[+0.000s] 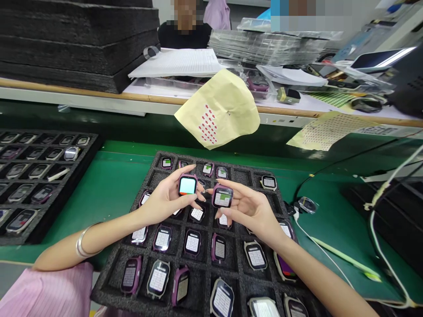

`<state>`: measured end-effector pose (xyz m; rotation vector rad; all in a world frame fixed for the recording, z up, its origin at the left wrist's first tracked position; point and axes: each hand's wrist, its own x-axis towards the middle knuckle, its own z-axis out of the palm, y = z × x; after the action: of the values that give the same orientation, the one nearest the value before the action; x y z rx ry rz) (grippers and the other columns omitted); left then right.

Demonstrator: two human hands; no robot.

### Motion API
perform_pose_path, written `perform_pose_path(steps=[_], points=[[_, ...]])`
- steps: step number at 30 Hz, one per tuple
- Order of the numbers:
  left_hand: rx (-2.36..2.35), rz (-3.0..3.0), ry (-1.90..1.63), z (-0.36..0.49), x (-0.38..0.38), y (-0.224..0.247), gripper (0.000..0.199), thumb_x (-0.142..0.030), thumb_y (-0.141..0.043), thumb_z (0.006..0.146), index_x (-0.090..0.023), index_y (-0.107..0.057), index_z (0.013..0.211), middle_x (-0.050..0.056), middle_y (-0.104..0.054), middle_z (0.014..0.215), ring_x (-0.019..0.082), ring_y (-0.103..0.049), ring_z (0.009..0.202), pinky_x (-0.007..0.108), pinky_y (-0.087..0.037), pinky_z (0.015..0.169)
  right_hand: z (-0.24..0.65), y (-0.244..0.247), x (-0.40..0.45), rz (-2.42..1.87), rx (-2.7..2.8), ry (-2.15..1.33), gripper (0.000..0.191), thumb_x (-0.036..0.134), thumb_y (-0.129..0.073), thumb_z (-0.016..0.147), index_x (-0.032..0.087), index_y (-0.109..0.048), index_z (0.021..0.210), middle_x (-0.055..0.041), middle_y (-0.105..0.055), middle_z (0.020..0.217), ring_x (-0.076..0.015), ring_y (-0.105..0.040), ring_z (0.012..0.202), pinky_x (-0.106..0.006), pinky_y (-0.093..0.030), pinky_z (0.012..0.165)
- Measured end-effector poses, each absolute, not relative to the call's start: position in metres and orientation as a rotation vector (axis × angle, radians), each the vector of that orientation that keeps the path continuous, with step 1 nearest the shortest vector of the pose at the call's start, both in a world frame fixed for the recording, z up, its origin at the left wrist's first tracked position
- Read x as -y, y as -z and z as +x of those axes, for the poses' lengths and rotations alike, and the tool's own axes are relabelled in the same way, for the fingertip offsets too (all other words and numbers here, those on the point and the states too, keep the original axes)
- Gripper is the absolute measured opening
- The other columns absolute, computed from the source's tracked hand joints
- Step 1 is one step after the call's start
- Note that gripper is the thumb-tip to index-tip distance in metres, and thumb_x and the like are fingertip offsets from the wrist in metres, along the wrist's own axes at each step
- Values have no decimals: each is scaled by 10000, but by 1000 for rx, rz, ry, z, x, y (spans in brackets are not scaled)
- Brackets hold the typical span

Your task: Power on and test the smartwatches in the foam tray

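Observation:
My left hand [167, 196] holds a purple watch case [187, 185] upright between thumb and fingers; its screen glows pale cyan with a red strip at the bottom. Close by on the right, my right hand [253, 207] grips a second purple watch case [222, 196], whose screen shows white and green. Both are above a black foam tray [205, 273] with square compartments. Many lit watch cases lie in it, purple and silver, such as a silver one [255, 255] and a purple one [131, 275]. Some compartments at the back hold nothing.
Another foam tray [36, 229] of watches lies left on the green table [122, 171]. Behind, a shelf [158, 100] bears stacked black foam [82, 44] and papers [185, 61]. Yellow sticker sheets [231, 105] hang from it. White cable [325, 253] and a green stick [343, 255] lie right. People sit beyond.

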<state>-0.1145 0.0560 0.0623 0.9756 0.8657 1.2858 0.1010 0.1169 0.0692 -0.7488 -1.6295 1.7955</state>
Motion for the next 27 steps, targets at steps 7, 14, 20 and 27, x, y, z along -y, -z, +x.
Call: perform_pose_path(steps=[7,14,20,27], points=[[-853,1009,-1284,-123,-55,-56,632,-120,-668,811,-180,-364,1362,67,-629,972,175,-649,861,313,-596,718,107,-63,-136,-793,1722,-1794,638,177,-776,766,233,-520,1347,-115,-689,1106,-193,-700,735,-257,-578,508],[-935,1108,-1253,-135,-51,-47,828,-113,-681,793,-288,-192,1439,53,-566,1085,181,-630,985,332,-562,828,133,-43,-210,-1028,2097,-1199,608,369,-751,771,141,-539,1294,-132,-667,1054,-234,-645,801,-342,-562,594],[-1458,1586,-1100,-180,-60,-23,506,-294,-622,842,-194,-406,1289,95,-611,1122,248,-623,1032,432,-488,943,158,-19,-260,-1100,2529,-525,467,417,-675,801,124,-634,1162,-134,-614,996,-295,-588,905,-430,-491,800],[-1823,2131,-623,-227,-85,7,435,-448,-611,793,-180,-559,1132,96,-627,1100,306,-553,1057,442,-451,925,169,-30,-255,-1015,2745,-570,567,415,-681,777,186,-596,1288,-113,-586,1049,-309,-559,1011,-433,-457,903]])
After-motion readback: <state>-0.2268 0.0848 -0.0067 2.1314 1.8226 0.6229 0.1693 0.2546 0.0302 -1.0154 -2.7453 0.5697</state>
